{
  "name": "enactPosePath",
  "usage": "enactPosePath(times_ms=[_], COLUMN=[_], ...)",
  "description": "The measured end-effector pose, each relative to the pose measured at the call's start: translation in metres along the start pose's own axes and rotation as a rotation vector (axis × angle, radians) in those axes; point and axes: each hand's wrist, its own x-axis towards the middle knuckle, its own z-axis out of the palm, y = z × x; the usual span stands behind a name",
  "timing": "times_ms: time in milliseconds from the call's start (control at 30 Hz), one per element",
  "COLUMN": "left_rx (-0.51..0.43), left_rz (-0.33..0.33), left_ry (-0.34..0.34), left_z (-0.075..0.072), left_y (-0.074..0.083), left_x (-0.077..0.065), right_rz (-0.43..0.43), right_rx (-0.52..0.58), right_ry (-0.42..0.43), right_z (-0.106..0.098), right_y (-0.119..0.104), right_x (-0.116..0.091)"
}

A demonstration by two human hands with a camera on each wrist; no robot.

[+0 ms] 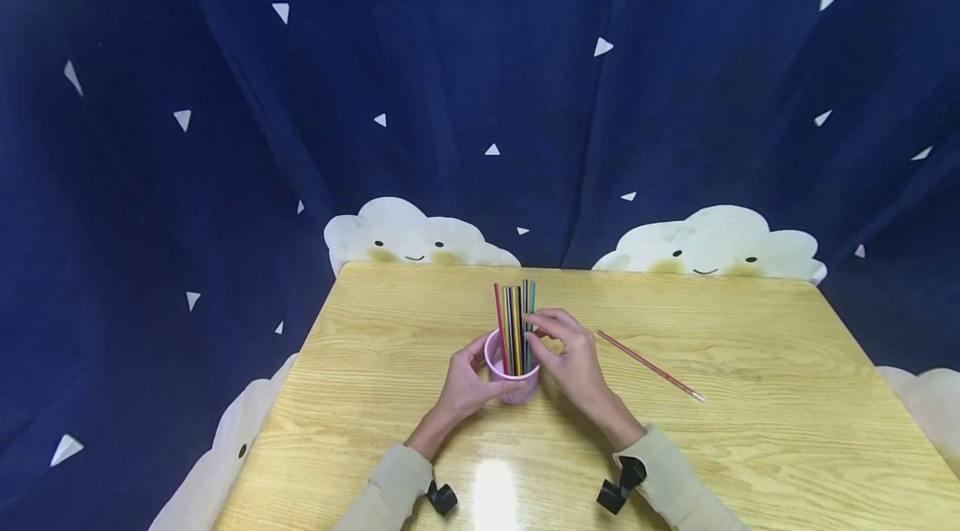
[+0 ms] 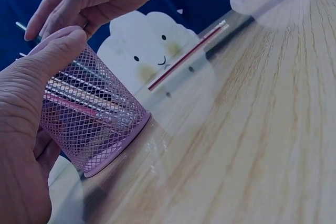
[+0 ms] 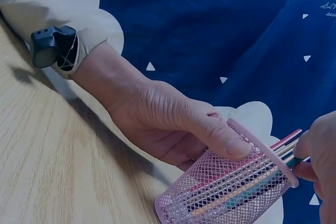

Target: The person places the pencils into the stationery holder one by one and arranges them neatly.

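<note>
A pink mesh pencil cup (image 1: 519,394) stands on the table, holding several pencils (image 1: 512,323) in red, yellow, black and green that stick up above its rim. My left hand (image 1: 463,383) grips the cup around its side, thumb near the rim in the left wrist view. At the cup's right side, my right hand (image 1: 573,352) pinches a green pencil (image 3: 298,160) between thumb and fingers, just at the rim. That pencil's lower part shows through the mesh, inside the cup. The right fingertips partly cover the neighbouring pencils.
A single red pencil (image 1: 651,366) lies on the wooden table (image 1: 780,398) to the right of my right hand. Behind the table hangs a dark blue curtain (image 1: 450,97) with white triangles and smiling clouds. Black wrist cameras (image 1: 622,485) sit at the beige sleeves.
</note>
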Motion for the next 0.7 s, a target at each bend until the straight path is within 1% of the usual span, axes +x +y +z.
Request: enactPosePath(times_ms=[167,400,467,567,700], left_rx=[-0.006,-0.017,-0.021,-0.022,-0.018], left_rz=[0.006,-0.008,-0.001,0.011,0.008], left_ry=[0.003,-0.002,-0.004,-0.005,-0.006], left_z=[0.0004,0.0003,0.0005,0.0007,0.0002], left_y=[-0.0013,-0.0013,-0.0014,-0.0014,0.0001], left_x=[0.0001,0.0007,0.0009,0.0010,0.0010], right_rz=[0.015,0.023,0.030,0.045,0.059], right_rx=[-0.019,-0.061,-0.074,-0.122,-0.213], right_ry=[-0.012,-0.031,-0.038,-0.050,-0.063], right_z=[0.0003,0.0018,0.0020,0.0021,0.0013], right_y=[0.0018,0.0027,0.0021,0.0008,0.0003], right_x=[-0.0007,-0.0021,-0.0024,-0.0025,-0.0031])
